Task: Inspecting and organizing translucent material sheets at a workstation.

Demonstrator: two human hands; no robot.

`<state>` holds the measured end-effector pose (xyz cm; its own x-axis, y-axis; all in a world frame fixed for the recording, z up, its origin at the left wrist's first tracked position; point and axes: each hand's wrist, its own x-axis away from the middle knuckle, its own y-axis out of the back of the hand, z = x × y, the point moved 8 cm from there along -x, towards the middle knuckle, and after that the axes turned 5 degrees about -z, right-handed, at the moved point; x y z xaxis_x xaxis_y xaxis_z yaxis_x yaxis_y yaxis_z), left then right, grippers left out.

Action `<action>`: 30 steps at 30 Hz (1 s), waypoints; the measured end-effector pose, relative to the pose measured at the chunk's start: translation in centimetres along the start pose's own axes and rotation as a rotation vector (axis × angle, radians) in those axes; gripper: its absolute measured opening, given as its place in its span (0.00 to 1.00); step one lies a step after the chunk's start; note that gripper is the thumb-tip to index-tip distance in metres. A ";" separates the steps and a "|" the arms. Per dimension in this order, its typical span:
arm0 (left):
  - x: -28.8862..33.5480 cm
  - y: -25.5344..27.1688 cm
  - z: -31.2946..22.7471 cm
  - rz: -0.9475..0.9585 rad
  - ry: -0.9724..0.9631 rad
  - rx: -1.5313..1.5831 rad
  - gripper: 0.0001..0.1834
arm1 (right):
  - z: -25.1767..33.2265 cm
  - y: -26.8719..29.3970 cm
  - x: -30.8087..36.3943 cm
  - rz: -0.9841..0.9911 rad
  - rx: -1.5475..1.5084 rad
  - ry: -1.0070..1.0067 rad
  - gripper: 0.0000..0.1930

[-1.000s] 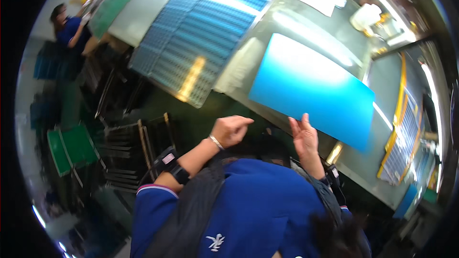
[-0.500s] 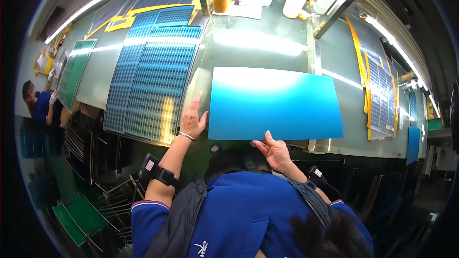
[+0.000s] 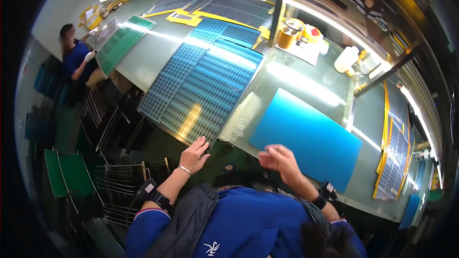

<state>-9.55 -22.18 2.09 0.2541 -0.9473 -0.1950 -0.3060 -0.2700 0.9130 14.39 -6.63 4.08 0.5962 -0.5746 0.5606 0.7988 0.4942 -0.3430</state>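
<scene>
My left hand (image 3: 194,156) is open at the near edge of a circuit-board panel (image 3: 203,100), a large sheet with rows of dark dots on blue. Its fingertips overlap the panel's near right corner; I cannot tell if they touch it. My right hand (image 3: 282,162), slightly blurred, is held with loosely stretched fingers in front of a plain glossy blue sheet (image 3: 311,136). Nothing shows in its fingers. The blue sheet lies flat on the bench (image 3: 299,74), to the right of the dotted panel. Between them lies a whitish, translucent piece (image 3: 241,117).
Orange tape rolls (image 3: 289,33) and a white bottle (image 3: 346,59) stand at the back. A post (image 3: 281,7) rises behind. Yellow-edged panels (image 3: 394,157) lie right. A co-worker (image 3: 79,55) handles a green panel (image 3: 125,43) at left; another person (image 3: 366,0) is beyond. Wire racks (image 3: 122,191) stand below left.
The view has turned left. My right hand has come off the blue sheet's near edge. My left hand has gone from beside that sheet to the dotted panel's near corner.
</scene>
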 end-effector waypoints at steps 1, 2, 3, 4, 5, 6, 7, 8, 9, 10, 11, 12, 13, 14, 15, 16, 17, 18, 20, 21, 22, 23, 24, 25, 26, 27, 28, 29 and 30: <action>-0.2 0.3 0.2 -0.039 -0.004 0.000 0.25 | 2.0 -1.7 -2.1 0.059 0.093 0.138 0.14; -0.4 0.1 0.7 -0.011 0.027 -0.006 0.24 | 3.5 -3.4 -4.7 0.087 0.261 0.230 0.14; -0.7 -0.2 1.0 0.024 0.035 -0.006 0.24 | 5.0 -5.3 -7.1 0.146 0.396 0.364 0.14; -0.9 -0.3 1.3 0.054 0.042 -0.012 0.24 | 5.9 -6.8 -9.5 0.120 0.652 0.465 0.15; -1.1 -0.2 1.5 0.047 0.047 -0.009 0.24 | 6.9 -8.6 -11.6 0.115 0.874 0.620 0.15; -1.0 -0.5 1.7 0.106 0.056 -0.008 0.24 | 6.7 -10.2 -14.1 0.140 0.977 0.612 0.15; -1.0 -0.7 1.8 0.136 0.041 0.004 0.25 | 6.8 -11.5 -15.7 0.143 1.111 0.701 0.15; -0.9 -0.7 1.8 0.126 0.024 0.002 0.25 | 6.9 -12.9 -16.8 0.166 1.204 0.840 0.14; -0.7 -0.7 1.9 0.131 0.012 0.002 0.24 | 6.2 -13.3 -18.5 0.161 1.259 0.810 0.14; -0.5 -0.8 1.9 0.115 -0.011 0.014 0.24 | 5.5 -13.7 -19.6 0.167 1.346 0.852 0.14; -0.4 -1.0 2.1 0.120 -0.009 0.032 0.22 | 4.8 -13.8 -20.4 0.164 1.405 0.923 0.15; -0.2 -0.6 2.3 0.044 -0.017 0.041 0.22 | 3.8 -13.3 -21.5 0.181 1.462 0.882 0.17; -0.2 -0.8 2.3 0.054 -0.051 0.021 0.21 | 3.1 -13.0 -22.3 0.199 1.429 0.872 0.17; -0.1 -1.0 2.2 0.061 -0.091 0.001 0.20 | 2.7 -12.4 -22.8 0.193 1.419 0.866 0.18; 0.1 -1.5 2.5 0.113 -0.081 -0.020 0.18 | 2.4 -12.1 -23.2 0.219 1.389 0.862 0.19; 0.0 -1.5 2.5 0.112 -0.105 -0.027 0.16 | 2.3 -12.0 -23.2 0.244 1.390 0.860 0.19; 0.1 -1.1 2.4 0.061 -0.146 -0.027 0.14 | 2.3 -12.1 -23.0 0.290 1.352 0.822 0.19; 0.0 -0.3 1.9 -0.036 -0.228 0.003 0.13 | 2.6 -12.2 -22.8 0.299 1.381 0.756 0.19; -0.2 -0.8 2.1 0.026 -0.234 -0.015 0.13 | 4.0 -13.2 -21.2 0.343 1.386 0.638 0.18; -0.2 -0.4 1.8 -0.016 -0.278 0.006 0.14 | 5.3 -14.2 -19.4 0.331 1.286 0.657 0.18; -0.2 -0.3 1.5 -0.039 -0.316 0.007 0.13 | 7.1 -15.5 -16.8 0.349 1.237 0.805 0.18; -0.1 -1.1 1.8 0.054 -0.273 0.022 0.13 | 8.5 -16.5 -14.8 0.359 1.194 0.841 0.17; 0.0 -0.9 1.6 0.018 -0.320 0.003 0.12 | 9.5 -16.7 -12.7 0.363 1.170 0.859 0.16; 0.1 -0.8 1.5 -0.030 -0.348 -0.015 0.11 | 10.3 -16.5 -11.8 0.297 1.253 0.796 0.14; 0.2 -0.8 1.5 -0.048 -0.366 -0.030 0.11 | 11.2 -16.6 -10.1 0.295 1.253 0.879 0.13; 0.4 -1.1 1.6 -0.042 -0.395 -0.030 0.11 | 11.3 -15.7 -9.7 0.242 1.269 0.791 0.13; 0.5 -1.4 2.0 -0.021 -0.382 -0.013 0.10 | 10.6 -14.8 -9.5 0.221 1.488 0.720 0.14; 0.5 -1.6 2.4 -0.011 -0.364 -0.001 0.10 | 10.1 -13.5 -9.4 0.178 1.692 0.690 0.15; 0.6 -1.8 2.4 -0.010 -0.381 0.000 0.10 | 8.3 -11.4 -9.5 0.214 1.852 0.481 0.16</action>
<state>-11.08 -22.64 -0.55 -0.1025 -0.9408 -0.3231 -0.3052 -0.2794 0.9104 -1.03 -1.36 8.87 0.8852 -0.3642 0.2895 -0.1543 0.3571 0.9212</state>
